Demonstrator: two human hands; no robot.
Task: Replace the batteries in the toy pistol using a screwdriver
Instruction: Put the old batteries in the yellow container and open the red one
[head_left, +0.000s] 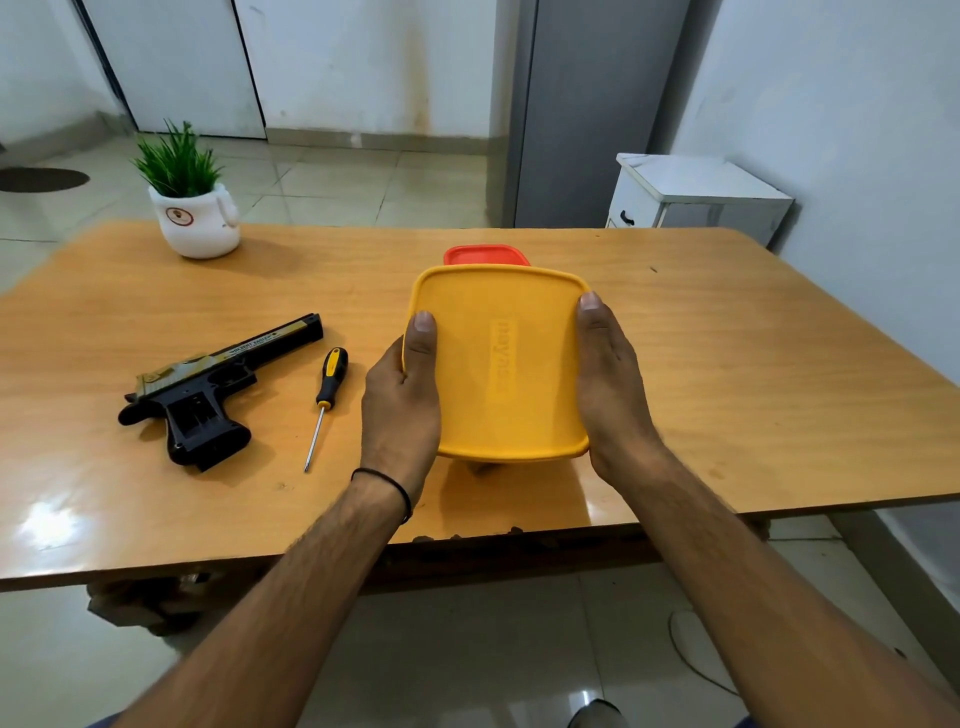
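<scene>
Item: yellow lidded box (498, 364), centre of table (727, 364). It is gripped at either side, left hand (402, 395) and right hand (613, 384) each with a thumb over the lid edge, fingers hidden beneath.

Step, as judged: opening the box, possibly for batteries; contents unseen.

Next move: prise the lid up at one edge while the other hand steadies the base.

Toy pistol (208, 384): on its side at left, untouched; screwdriver (327, 400) just beside it, tip toward the person.

Red-lidded container (485, 254): directly behind the box — near enough to be knocked.

Potted plant (195, 208): far left — well apart.
</scene>
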